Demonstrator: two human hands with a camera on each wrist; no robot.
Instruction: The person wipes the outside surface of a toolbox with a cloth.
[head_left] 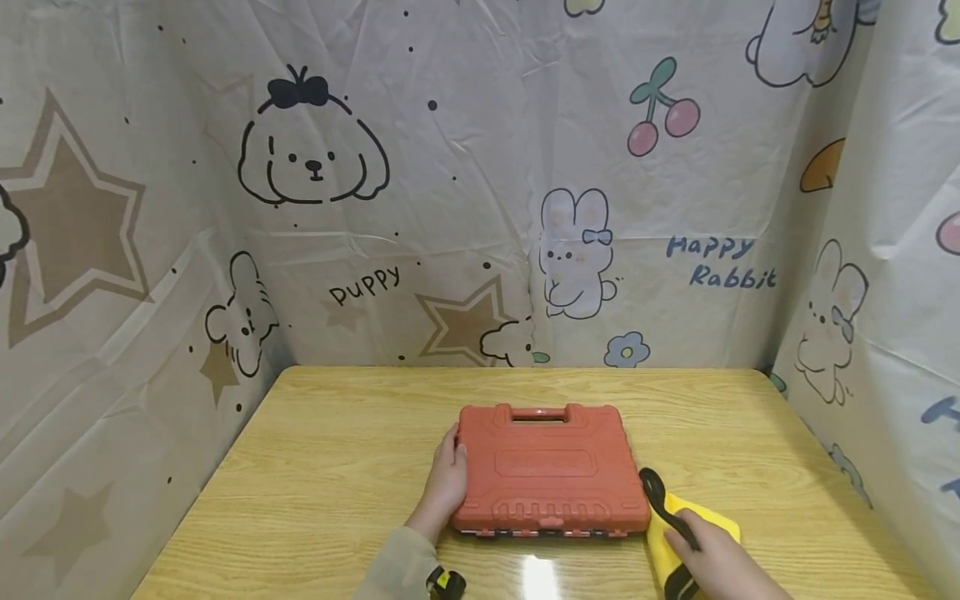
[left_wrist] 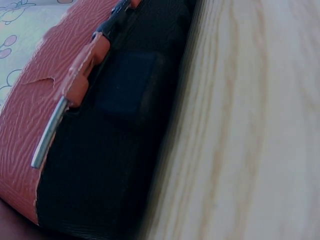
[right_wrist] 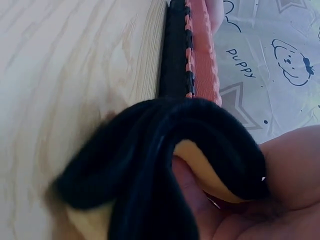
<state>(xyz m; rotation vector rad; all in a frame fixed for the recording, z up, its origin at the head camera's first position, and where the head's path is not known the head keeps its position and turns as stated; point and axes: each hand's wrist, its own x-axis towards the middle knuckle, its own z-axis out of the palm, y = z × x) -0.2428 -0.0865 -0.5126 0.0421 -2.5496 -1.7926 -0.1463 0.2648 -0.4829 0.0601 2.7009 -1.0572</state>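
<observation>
A closed orange plastic case (head_left: 551, 467) with a carry handle on its far edge lies flat in the middle of the wooden table (head_left: 330, 467). My left hand (head_left: 448, 479) holds the case's left side, with the thumb on the lid. In the left wrist view the case (left_wrist: 30, 115) shows its orange lid, black lower half and a metal hinge pin. My right hand (head_left: 708, 554) grips a folded yellow and black cloth (head_left: 675, 517) just right of the case's near right corner. The right wrist view shows the cloth (right_wrist: 150, 165) bunched in that hand, with the case (right_wrist: 200, 50) beyond it.
Cartoon-printed sheets (head_left: 480, 208) hang behind the table and on both sides. Bare wood (head_left: 787, 450) lies to the left, right and behind the case. A glare spot (head_left: 538, 575) sits on the near edge.
</observation>
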